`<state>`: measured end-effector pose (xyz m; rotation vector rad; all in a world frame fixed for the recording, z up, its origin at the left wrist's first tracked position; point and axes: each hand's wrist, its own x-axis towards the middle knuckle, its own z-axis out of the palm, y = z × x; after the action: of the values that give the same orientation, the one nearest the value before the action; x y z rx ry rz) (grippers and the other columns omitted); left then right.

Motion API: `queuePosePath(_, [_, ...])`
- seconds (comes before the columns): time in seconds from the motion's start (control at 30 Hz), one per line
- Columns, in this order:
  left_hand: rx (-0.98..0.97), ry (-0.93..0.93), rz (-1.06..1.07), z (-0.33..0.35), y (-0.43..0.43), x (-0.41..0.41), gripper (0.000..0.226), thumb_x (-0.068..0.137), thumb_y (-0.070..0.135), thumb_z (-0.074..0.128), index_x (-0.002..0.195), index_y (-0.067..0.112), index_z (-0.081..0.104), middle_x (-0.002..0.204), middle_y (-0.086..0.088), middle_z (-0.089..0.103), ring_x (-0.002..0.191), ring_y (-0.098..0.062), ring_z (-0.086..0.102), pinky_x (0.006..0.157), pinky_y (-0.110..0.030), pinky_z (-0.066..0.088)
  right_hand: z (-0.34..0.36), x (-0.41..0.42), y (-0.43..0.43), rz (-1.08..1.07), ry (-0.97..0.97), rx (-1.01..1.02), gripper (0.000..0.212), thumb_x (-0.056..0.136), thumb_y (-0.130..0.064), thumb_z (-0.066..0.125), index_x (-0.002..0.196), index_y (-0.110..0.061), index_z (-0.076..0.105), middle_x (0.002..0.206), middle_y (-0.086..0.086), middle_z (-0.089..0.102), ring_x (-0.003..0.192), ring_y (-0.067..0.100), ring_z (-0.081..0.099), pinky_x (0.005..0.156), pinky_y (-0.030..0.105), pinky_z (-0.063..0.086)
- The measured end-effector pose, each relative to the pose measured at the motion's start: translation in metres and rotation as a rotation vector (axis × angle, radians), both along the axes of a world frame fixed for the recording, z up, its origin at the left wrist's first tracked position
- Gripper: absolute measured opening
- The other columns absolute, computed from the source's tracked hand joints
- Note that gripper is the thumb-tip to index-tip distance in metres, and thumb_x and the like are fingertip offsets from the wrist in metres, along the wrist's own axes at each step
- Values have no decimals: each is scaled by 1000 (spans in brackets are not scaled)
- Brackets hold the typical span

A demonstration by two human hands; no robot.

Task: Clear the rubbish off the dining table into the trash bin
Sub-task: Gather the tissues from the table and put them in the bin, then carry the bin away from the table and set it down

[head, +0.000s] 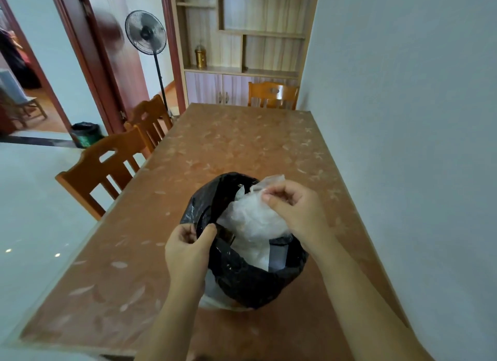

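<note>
Head view: standing at the near end of the table (242, 145), looking down at a black bag (242, 277) sitting on it just in front. Pinching the bag's near-left rim with the left hand (188, 250), thumb and fingers closed on the black plastic, holding the mouth open. Gripping a crumpled clear plastic wad (255, 215) with the right hand (293, 212), fingertips clenched on its upper edge, right at the bag's far-right rim. Resting partly inside the mouth already, the wad, with the rest bulging above the rim; so probably pushing it down, or else knotting it. Showing more pale rubbish deeper inside the bag, plus a white bit poking out under the bag's near-left side. Lying bare everywhere else beyond the bag, the tabletop, so gathering seems nearly done. Remaining, by the look of it: seating the wad, closing the bag, carrying it to the bin (86, 134) standing on the floor well beyond the bag, far left, near the doorway.
</note>
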<state>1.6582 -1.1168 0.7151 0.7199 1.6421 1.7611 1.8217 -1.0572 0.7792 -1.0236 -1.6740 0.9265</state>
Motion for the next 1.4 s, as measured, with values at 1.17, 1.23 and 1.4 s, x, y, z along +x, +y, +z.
queuePosePath(1.17, [-101,47,1018,-11,-246,-124,22,54,39,64,55,26,47,69,-9,43,66,-23,42,63,-38,37,-96,-172,-82,562,-583,326,24,87,-22,55,110,-17,58,111,0,60,111,18,48,89,26,33])
queuePosePath(1.23, [-113,27,1045,-20,-272,-133,23,55,39,64,58,24,47,67,-8,43,65,-23,42,61,-37,37,-100,-187,-106,593,-592,327,23,86,-20,55,107,-15,59,107,1,60,106,20,50,87,31,38])
queuePosePath(1.4, [-159,-27,1066,-42,-338,-162,27,58,38,64,62,18,46,63,-5,43,61,-21,42,57,-36,36,-111,-227,-165,638,-632,329,23,85,-21,55,106,-14,59,104,2,60,100,21,50,84,34,41])
